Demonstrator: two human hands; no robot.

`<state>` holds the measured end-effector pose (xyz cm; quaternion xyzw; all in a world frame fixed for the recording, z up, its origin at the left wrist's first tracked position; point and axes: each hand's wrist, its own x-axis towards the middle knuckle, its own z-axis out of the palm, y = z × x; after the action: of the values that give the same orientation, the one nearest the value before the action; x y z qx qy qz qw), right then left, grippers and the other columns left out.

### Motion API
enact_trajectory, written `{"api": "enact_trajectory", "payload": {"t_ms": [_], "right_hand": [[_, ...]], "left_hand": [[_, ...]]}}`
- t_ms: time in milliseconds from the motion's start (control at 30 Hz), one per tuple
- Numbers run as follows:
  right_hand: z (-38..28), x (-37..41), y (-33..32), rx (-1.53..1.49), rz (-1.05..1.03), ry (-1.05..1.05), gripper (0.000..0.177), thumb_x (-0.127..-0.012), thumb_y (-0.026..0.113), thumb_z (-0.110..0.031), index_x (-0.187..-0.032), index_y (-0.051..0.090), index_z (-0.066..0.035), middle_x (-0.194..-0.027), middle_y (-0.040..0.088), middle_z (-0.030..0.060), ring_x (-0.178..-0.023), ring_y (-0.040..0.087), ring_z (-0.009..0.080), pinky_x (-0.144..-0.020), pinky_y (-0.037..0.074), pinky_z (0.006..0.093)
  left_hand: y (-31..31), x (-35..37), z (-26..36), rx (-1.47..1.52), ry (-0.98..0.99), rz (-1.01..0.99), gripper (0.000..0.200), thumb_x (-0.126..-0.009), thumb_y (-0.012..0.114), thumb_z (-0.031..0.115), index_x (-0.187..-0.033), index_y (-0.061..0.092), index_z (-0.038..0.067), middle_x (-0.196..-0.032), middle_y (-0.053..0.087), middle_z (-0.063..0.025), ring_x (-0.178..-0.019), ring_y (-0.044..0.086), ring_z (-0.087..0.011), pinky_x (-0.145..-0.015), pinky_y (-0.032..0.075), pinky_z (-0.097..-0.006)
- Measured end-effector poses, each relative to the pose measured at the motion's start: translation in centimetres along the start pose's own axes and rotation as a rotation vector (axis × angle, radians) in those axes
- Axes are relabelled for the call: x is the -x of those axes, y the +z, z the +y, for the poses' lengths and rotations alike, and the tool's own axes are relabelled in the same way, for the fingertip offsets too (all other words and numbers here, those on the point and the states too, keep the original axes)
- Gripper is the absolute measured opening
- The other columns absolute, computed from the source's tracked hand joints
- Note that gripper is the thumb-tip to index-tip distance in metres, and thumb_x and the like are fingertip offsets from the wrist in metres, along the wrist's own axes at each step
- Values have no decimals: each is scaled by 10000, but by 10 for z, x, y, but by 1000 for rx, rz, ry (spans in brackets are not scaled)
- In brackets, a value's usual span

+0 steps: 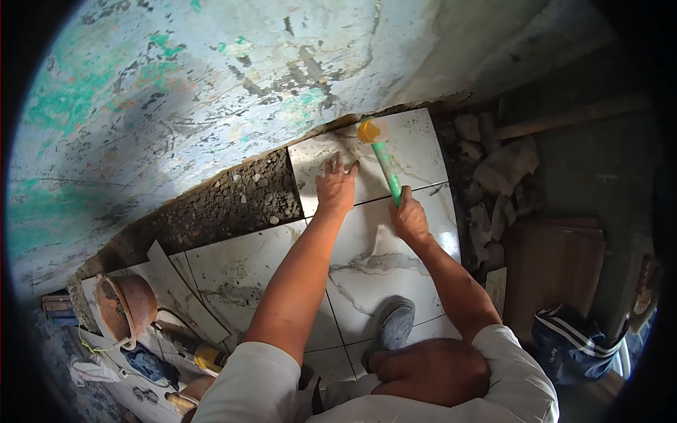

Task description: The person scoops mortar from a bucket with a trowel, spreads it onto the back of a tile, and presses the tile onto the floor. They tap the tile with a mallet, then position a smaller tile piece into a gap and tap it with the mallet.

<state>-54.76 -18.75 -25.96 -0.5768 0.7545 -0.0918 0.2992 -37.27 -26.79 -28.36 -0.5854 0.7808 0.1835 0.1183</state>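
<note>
In the head view, my right hand (410, 220) grips the green handle of a mallet (385, 166) with a yellow head. The mallet's head is over the far part of a white marbled tile (416, 151) that lies against the wall. My left hand (336, 185) rests on the same tile with its fingers spread, left of the mallet. Left of this tile, a strip of dark gravelly soil (236, 194) runs along the wall. More white marbled floor tiles (247, 264) lie on the near side, with thin dark joints between them.
A worn, peeling wall (233, 92) rises at the far side. Broken rubble (504, 166) and stacked brown boards (553, 268) lie to the right, near a dark blue bag (575, 345). A bucket (130, 307), cut tile strips (180, 285) and a yellow tool (209, 357) are at the left.
</note>
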Motion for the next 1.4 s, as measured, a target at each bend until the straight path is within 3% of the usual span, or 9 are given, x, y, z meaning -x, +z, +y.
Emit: {"api": "enact_trajectory", "payload": {"t_ms": [267, 333, 433, 600, 700, 867, 1167, 1300, 1400], "right_hand": [[17, 44, -9, -209, 38, -10, 299, -860, 594, -210, -997, 427, -3, -707, 609, 289, -707, 612, 495, -656, 501, 547], [29, 81, -16, -367, -69, -21, 290, -855, 610, -193, -1017, 499, 19, -702, 600, 273, -676, 604, 483, -638, 495, 503], [49, 127, -12, -812, -434, 173, 237, -838, 638, -135, -990, 543, 20, -593, 531, 57, -511, 568, 128, -505, 459, 319], [62, 139, -4, -606, -838, 162, 326, -898, 608, -248, -1077, 559, 20, -786, 650, 108, -620, 645, 205, -621, 538, 340], [50, 114, -19, 83, -554, -280, 485, -885, 625, -453, -1077, 597, -7, -836, 678, 153, -741, 668, 301, -703, 536, 416], [69, 7, -31, 266, 255, -242, 692, -975, 411, -520, -1389, 406, 34, -1420, 426, 210, -1341, 372, 355, -1094, 322, 444], [81, -41, -26, 559, 86, -141, 841, -971, 329, -585, -1493, 167, 54, -1565, 168, 228, -1461, 155, 353, -1185, 170, 443], [71, 9, -40, 132, 133, -219, 830, -891, 437, -677, -1362, 458, 6, -1393, 463, 227, -1318, 405, 369, -1099, 315, 465], [44, 99, -17, 218, -198, -320, 843, -783, 569, -713, -1254, 539, -14, -1186, 591, 186, -1140, 542, 325, -948, 435, 454]], "left_hand": [[-9, 3, -4, -30, 72, 24, 1063, -520, 922, 310, -1443, 395, 288, -1550, 285, -104, -1374, 375, -327, -969, 497, -420], [-17, 5, -4, -30, 70, -3, 1032, -549, 905, 311, -1446, 397, 277, -1544, 300, -103, -1373, 378, -318, -982, 482, -431], [-23, 9, -12, -22, 122, 14, 996, -583, 886, 331, -1448, 399, 255, -1544, 305, -95, -1382, 364, -310, -1004, 456, -441], [-17, 5, -24, -6, 210, 53, 1034, -585, 873, 424, -1471, 367, 254, -1572, 234, -83, -1435, 247, -313, -1135, 289, -490], [-27, 0, -21, -5, 164, -29, 1103, -552, 883, 446, -1490, 323, 293, -1591, 175, -83, -1464, 152, -318, -1164, 240, -496], [-23, -3, -22, -3, 155, -60, 1151, -524, 891, 460, -1499, 293, 326, -1607, 120, -77, -1471, 120, -319, -1172, 216, -517], [-29, -1, -16, 1, 154, -44, 1154, -511, 904, 444, -1493, 318, 296, -1596, 148, -101, -1463, 144, -334, -1176, 198, -519], [-41, -7, 9, -81, 96, -127, 1134, -536, 894, 435, -1492, 320, 229, -1590, 153, -137, -1461, 140, -359, -1180, 194, -485], [-32, -27, 40, -173, 352, 11, 1069, -641, 788, 583, -1511, 260, 256, -1591, 141, -136, -1464, 136, -338, -1185, 136, -516]]}}
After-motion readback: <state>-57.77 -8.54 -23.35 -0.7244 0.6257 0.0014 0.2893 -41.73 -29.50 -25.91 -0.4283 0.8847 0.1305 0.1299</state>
